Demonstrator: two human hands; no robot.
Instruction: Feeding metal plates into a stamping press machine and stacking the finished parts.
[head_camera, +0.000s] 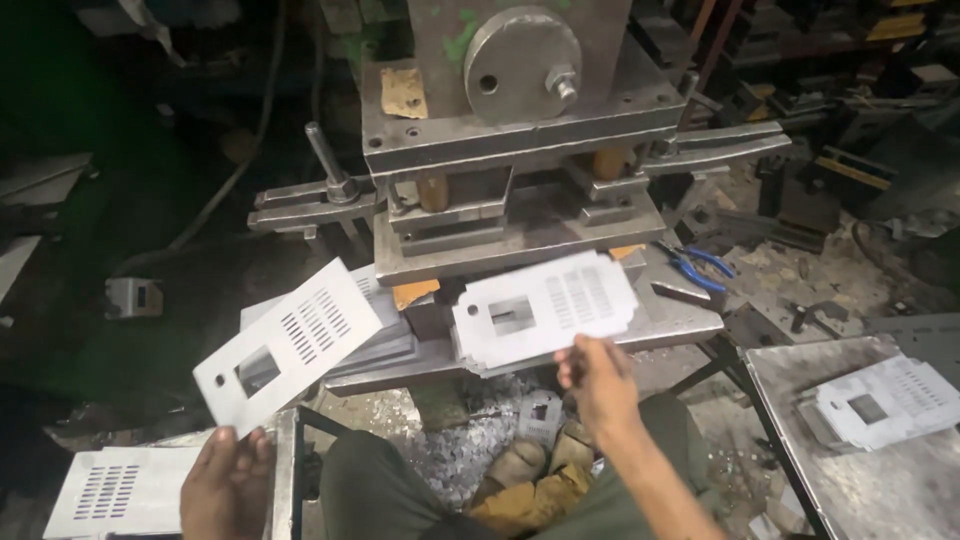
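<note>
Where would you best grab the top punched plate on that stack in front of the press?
Probably by its near bottom edge, from the operator's side. The top punched plate overhangs the stack there, where the right hand already reaches; the press blocks the far side.

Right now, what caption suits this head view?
Left hand lifts a punched plate; right hand touches the plate stack at the press.

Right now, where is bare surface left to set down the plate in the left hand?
Bare patches: the right metal table before its plates, and the press bed near the blue pliers. Crowded: the stack by the right hand.
</note>
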